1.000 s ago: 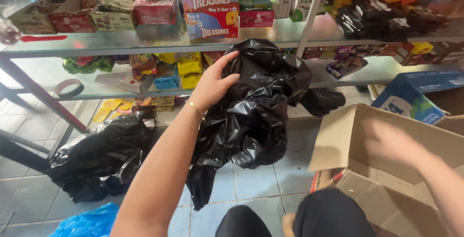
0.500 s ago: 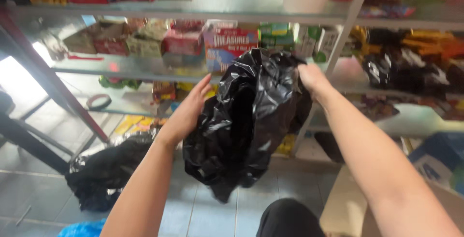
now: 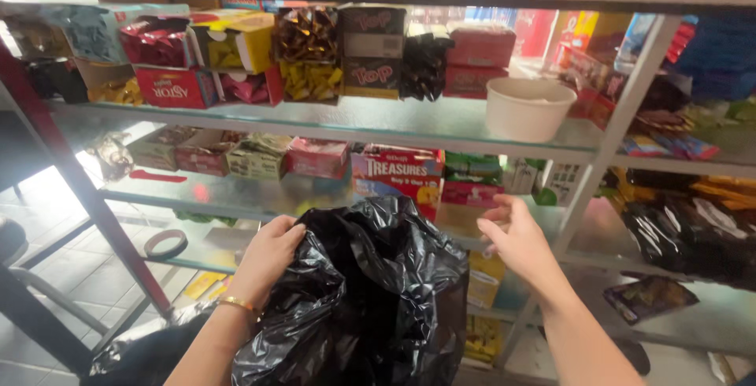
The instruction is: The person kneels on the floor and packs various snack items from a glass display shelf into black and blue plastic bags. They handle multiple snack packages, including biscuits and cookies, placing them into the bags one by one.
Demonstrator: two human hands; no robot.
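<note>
Head view: your largest reference is the metal rack with glass shelves (image 3: 236,122), which fills the frame from left to right. Its white upright (image 3: 622,118) stands at right and a dark red slanted post (image 3: 71,173) at left. The upper shelf carries rows of snack boxes and wrapped sweets; the shelf below it carries flat cartons of packets.

Next in size is the black plastic bag (image 3: 370,299). It hangs crumpled at lower centre, in front of the lower shelves and between your two hands, with its gathered top level with the second glass shelf.

A white round tub (image 3: 529,108) stands on the upper shelf, to the right of the stacked boxes and above your right hand. A red and blue carton (image 3: 396,172) stands on the second shelf directly behind the top of the bag.

Your left hand (image 3: 269,254) has its grip closed on the bag's upper left edge, fingers curled over the plastic; a gold bracelet (image 3: 236,303) sits on that wrist.

Your right hand (image 3: 516,238) is beside the bag's upper right edge. Its grip is open, fingers loosely spread, holding nothing.

A roll of tape (image 3: 166,243) lies on the lower shelf at left.
</note>
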